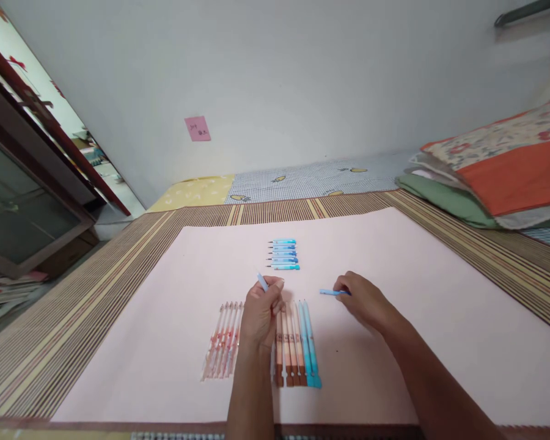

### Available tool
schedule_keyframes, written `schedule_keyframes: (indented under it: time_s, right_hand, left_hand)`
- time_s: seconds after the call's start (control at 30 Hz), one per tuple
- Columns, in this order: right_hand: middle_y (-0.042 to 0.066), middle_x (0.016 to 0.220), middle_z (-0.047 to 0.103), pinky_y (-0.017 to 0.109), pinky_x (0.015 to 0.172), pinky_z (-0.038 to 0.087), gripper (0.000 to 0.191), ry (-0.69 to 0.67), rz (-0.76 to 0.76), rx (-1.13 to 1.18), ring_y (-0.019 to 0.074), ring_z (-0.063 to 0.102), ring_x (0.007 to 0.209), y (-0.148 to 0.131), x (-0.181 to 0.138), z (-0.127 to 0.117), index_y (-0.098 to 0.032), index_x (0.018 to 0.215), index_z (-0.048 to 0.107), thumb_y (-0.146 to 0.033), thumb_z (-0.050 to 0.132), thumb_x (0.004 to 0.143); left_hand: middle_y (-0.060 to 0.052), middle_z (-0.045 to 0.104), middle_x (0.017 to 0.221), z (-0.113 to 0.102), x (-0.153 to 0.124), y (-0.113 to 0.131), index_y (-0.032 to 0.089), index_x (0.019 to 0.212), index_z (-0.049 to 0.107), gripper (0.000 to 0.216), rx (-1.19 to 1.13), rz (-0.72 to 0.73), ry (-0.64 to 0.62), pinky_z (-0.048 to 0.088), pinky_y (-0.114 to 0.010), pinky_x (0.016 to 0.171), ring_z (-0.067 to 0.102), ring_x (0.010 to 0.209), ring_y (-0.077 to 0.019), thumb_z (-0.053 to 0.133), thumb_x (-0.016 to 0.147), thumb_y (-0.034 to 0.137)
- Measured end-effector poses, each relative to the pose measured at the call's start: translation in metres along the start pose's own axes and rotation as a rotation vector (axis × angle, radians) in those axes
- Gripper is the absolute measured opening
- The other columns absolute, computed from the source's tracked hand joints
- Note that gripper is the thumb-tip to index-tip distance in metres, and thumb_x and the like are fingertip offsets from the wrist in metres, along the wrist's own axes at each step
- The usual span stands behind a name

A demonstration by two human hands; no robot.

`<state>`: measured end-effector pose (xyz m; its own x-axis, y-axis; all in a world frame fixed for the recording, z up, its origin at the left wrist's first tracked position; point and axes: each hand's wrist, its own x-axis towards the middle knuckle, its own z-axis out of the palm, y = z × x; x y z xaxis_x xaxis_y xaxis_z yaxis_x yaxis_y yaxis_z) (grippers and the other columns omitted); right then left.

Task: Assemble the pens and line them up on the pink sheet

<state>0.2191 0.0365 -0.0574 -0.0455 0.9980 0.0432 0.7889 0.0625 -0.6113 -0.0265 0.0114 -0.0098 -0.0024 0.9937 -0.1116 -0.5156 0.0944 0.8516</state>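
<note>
My left hand (262, 308) is closed around a pale blue, pen-like stick (262, 282) whose end pokes up past the fingers. To the right, my right hand (358, 296) pinches a slim blue pen piece (330, 292) just above the pink sheet; whether it is a cap or a whole pen, I cannot tell. Beyond both hands lies a stack of short blue-and-white pens (284, 253), tips to the left. Under and beside my left forearm are clear pens with red patterns (222, 342), brown-ended pens (291, 351) and two turquoise pens (310, 348). The forearm hides part of this row.
The pink sheet (165, 305) covers much of a striped mat (73, 305). Folded bedding and an orange floral pillow (508, 171) lie at the right. A wall with a pink note (197, 129) stands behind; a glass-fronted cabinet (22, 208) is at the left.
</note>
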Motion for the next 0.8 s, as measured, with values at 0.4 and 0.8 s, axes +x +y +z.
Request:
schedule_keyframes:
  time_s: [0.4,0.8]
  right_hand:
    - [-0.002,0.061,0.054,0.029,0.055,0.031,0.017,0.029,0.062,0.212,0.0155,0.046,0.056,-0.007,0.006,-0.014,-0.022,0.08,0.069,-0.035,0.058,0.081]
    - [0.002,0.069,0.065,0.03,0.057,0.035,0.011,0.075,0.105,0.09,0.0177,0.053,0.061,-0.014,0.003,-0.027,-0.023,0.072,0.064,-0.027,0.057,0.08]
  left_hand:
    - [0.013,0.038,0.046,-0.003,0.001,-0.002,0.016,0.078,0.062,0.039,0.023,-0.011,0.029,0.034,-0.02,0.047,0.03,0.04,-0.0035,0.091,0.063,0.038]
    - [0.012,0.039,0.045,-0.002,0.002,-0.002,0.017,0.076,0.063,0.039,0.045,-0.007,0.027,0.036,-0.021,0.048,0.03,0.04,-0.004,0.091,0.061,0.04]
